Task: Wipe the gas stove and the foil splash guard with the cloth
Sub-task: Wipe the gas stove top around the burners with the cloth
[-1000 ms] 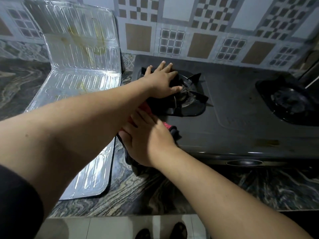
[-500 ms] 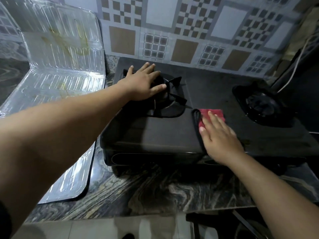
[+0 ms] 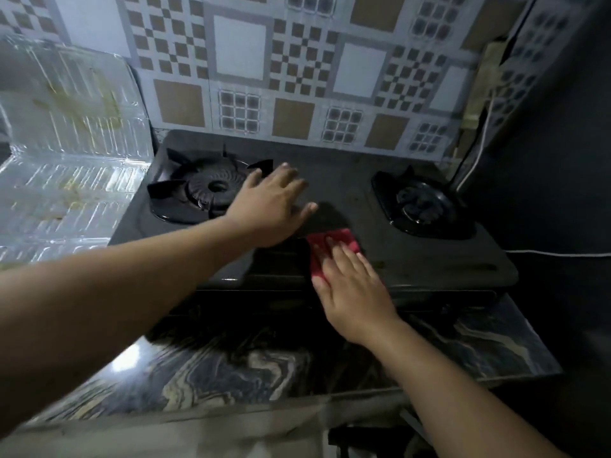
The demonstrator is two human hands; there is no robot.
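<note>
Gas stove: a dark two-burner unit sitting on the marbled desk, its back edge against the patterned tile wall.
Left burner: on the stove's left half, pot-support prongs sticking up around it.
Right burner: on the stove's right half, well apart from both hands.
Cloth: red, lying flat on the stove top between the two burners, near the front edge.
Right hand: palm down on the cloth, fingers stretched flat and pressing it, not curled around it.
Left hand: over the stove's middle, just right of the left burner, fingers spread and holding nothing; blurred, so I cannot tell whether it touches the surface.
Foil splash guard: left of the stove, folded, its upper panel leaning toward the wall, streaked with yellowish stains.
White cable: on the desk just right of the stove.
</note>
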